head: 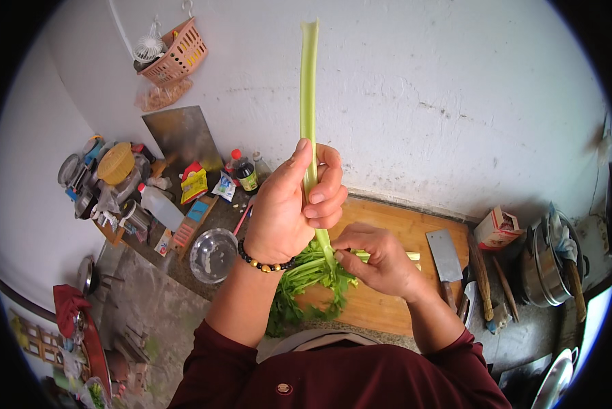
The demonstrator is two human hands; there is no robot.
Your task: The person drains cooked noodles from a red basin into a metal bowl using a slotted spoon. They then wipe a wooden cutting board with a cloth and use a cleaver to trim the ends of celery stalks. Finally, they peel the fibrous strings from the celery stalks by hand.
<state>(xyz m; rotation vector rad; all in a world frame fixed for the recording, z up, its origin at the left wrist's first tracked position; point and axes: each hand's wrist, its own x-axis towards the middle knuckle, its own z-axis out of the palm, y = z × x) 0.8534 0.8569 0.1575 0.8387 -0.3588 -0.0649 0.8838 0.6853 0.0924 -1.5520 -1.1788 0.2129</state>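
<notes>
My left hand (298,199) is closed around a pale green celery stalk (309,87), held upright with its cut end at the top. A beaded bracelet circles that wrist. Lower on the same stalk, near its leafy end, the fingertips of my right hand (380,260) pinch at its side. Leafy celery (306,286) lies below on a wooden cutting board (382,312), partly hidden by my hands. Cut celery stalks (413,255) show just past my right hand. On the board's right part rests a cleaver (444,255), its handle towards me.
A clear plastic bowl (214,255) stands left of the board. Behind it are a soy sauce bottle (245,175), a yellow packet (193,184) and a white jug (161,207). At right sit a brush (482,281), a carton (497,228) and steel pots (543,271). A pink basket (178,53) hangs on the wall.
</notes>
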